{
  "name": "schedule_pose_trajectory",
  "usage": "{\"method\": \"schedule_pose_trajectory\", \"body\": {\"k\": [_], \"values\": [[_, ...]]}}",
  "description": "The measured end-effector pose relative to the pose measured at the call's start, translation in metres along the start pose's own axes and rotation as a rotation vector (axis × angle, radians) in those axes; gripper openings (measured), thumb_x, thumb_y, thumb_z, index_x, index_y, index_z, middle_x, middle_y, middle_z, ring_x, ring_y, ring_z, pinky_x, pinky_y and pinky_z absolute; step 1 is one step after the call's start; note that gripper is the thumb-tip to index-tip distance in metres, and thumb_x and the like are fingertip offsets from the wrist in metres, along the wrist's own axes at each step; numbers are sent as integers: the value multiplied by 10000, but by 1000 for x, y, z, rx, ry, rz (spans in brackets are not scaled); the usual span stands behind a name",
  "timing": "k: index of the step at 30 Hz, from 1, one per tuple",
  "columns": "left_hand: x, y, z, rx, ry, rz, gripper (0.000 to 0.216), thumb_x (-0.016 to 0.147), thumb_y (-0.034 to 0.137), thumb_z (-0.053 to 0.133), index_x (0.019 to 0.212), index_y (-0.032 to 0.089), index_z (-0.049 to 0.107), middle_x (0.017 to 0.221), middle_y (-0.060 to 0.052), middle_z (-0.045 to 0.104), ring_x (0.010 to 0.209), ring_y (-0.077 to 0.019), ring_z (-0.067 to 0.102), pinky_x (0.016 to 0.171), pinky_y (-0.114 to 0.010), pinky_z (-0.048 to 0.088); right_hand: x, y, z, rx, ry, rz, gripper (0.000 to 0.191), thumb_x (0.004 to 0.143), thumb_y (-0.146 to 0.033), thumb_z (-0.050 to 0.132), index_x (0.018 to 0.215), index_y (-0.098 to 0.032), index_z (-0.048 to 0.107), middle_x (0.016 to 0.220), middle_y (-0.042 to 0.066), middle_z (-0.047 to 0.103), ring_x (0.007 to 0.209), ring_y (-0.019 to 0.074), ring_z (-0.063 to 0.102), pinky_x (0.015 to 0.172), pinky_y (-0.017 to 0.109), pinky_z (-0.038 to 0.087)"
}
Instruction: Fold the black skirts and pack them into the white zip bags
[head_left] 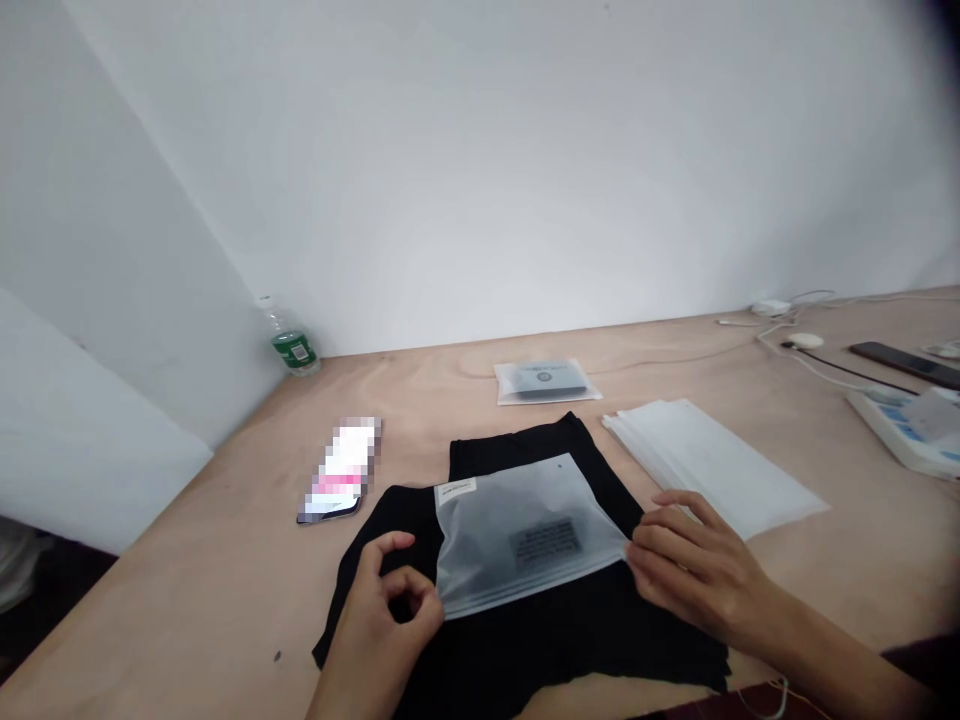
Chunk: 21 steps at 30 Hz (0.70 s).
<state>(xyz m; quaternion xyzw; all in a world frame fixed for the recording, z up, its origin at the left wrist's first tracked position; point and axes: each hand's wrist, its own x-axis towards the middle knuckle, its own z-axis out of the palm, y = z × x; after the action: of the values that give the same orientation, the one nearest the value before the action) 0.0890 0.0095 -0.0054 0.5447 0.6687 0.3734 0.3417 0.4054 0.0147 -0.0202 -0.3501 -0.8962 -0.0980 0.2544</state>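
Observation:
A frosted plastic zip bag [495,510] lies flat on a spread black garment [600,630]. Dark printed text shows on the bag, and a small white label sits at its upper left corner. My left hand [390,620] pinches the bag's lower left corner between thumb and finger, at the end of the zip edge. At the opposite end of that edge, my right hand [690,570] grips the lower right corner with fingers closed together. Both hands rest low over the garment.
Behind the garment lies a packed frosted bag [547,382]. A stack of frosted bags [720,460] is at the right. A lit phone [341,470] and a green-labelled bottle [295,348] are on the left. Cables, a dark phone [904,362] and a power strip [900,430] occupy the far right.

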Motion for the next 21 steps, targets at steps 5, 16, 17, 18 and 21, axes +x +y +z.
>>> {"method": "schedule_pose_trajectory", "body": {"k": [5,16,17,18,21], "values": [[-2,8,-3,471,83,255,255,754,323,521,990,229,502,677,21,644,653,-194,618,711,-378,451,12,-18,-6,93,-11,185,166,775,-229,560,936,-231,601,878,41,639,825,186,579,852,420,425],[27,1,69,943,-22,920,487,868,167,361,1345,73,324,1403,-139,367,1310,-260,287,990,-426,376,75,-47,60,182,-230,335,541,913,-406,326,1376,-127,306,1423,132,307,1330,263,219,1064,518,227],[27,-2,68,942,-24,905,488,872,186,362,1346,78,326,1408,-138,359,1315,-261,276,992,-428,374,75,-46,61,189,-249,341,562,908,-442,318,1381,-140,296,1429,127,290,1332,272,207,1062,538,212],[27,-5,67,938,-21,887,490,875,202,363,1349,83,325,1415,-135,347,1321,-263,260,997,-431,370,73,-45,61,193,-268,349,581,903,-473,306,1386,-150,284,1438,121,268,1334,278,196,1058,552,202],[25,-8,66,935,-8,835,503,875,231,369,1359,103,316,1432,-122,318,1333,-270,224,1007,-441,359,70,-41,61,196,-334,363,611,901,-515,256,1399,-161,244,1458,105,199,1341,273,170,1063,550,188]]}}
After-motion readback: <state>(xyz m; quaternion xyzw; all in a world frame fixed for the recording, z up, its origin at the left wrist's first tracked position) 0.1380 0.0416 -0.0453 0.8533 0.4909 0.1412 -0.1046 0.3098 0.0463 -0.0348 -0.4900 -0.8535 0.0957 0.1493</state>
